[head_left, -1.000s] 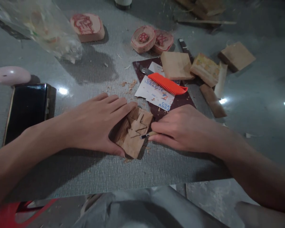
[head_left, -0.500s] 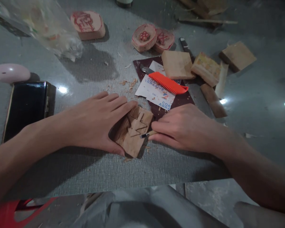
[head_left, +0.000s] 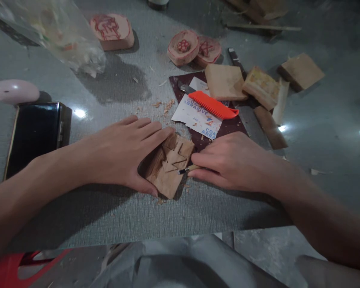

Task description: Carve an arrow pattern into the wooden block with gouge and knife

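Spread left hand [head_left: 129, 152] grips tan oblong wooden block [head_left: 168, 182]
Long axis slants far-right; right hand [head_left: 229, 162] pinches slim silver-tipped tool [head_left: 183, 171] pointing left.

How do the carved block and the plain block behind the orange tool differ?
The carved block has dark grooves in its top; the plain block shows none. The left hand holds the carved block at its edges; no hand touches the plain block. Both look like pale brown wood.

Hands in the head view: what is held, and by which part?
Left hand: wood block, along its left side. Right hand: small tool, by its light handle.
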The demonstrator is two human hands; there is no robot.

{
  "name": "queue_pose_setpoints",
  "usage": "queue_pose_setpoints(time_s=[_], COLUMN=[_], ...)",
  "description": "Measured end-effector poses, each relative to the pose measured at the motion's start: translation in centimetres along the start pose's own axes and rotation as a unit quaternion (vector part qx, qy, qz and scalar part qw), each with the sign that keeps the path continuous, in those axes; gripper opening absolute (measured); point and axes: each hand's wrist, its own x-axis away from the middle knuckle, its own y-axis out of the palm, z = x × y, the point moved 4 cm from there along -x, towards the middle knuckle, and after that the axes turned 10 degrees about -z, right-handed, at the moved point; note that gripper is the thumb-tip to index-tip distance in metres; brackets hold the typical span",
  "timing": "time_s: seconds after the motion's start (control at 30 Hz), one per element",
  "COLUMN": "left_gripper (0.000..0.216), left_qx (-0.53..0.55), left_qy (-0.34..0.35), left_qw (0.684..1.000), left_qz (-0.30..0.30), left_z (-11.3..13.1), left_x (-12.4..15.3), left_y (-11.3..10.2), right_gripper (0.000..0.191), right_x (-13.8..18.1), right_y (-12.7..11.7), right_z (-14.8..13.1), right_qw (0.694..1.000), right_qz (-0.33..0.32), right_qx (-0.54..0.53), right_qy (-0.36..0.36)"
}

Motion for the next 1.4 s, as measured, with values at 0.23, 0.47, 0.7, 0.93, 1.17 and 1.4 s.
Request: queue_pose_setpoints(time_s=[0.23, 0.47, 0.7, 0.93, 1.17, 1.4], left_gripper=[0.139, 0.14, 0.142, 0.141, 0.14, 0.14], left_qx=[-0.005, -0.004, -0.007, -0.019, -0.003, 0.0], left_qy=[0.002, 0.002, 0.0, -0.012, -0.007, 0.002], left_qw=[1.0, 1.0, 1.0, 1.0, 1.0, 1.0], left_qz=[0.004, 0.003, 0.0, -0.022, -0.008, 0.005], left_z=[0.0, 0.1, 0.0, 0.1, 0.1, 0.0], left_x=[0.0, -0.1, -0.1, -0.1, -0.1, -0.1], left_y=[0.2, 0.0, 0.1, 0.0, 0.0, 0.1], right_gripper=[0.048, 0.048, 0.055, 0.05, 0.048, 0.048], right_x=[-0.4, -0.2, 0.6, 0.3, 0.2, 0.2], right_y=[-0.1, -0.2, -0.9, -0.4, -0.4, -0.6], right_z=[-0.7, -0.5, 1.2, 0.6, 0.3, 0.4], right_qw=[0.999, 0.998, 0.999, 1.0, 1.0, 0.999], right_qz=[-0.022, -0.04, 0.013, -0.004, -0.006, -0.014], right_qx=[-0.019, -0.037, -0.03, -0.021, -0.018, -0.031], right_qy=[-0.013, -0.009, 0.018, 0.006, 0.007, 0.013])
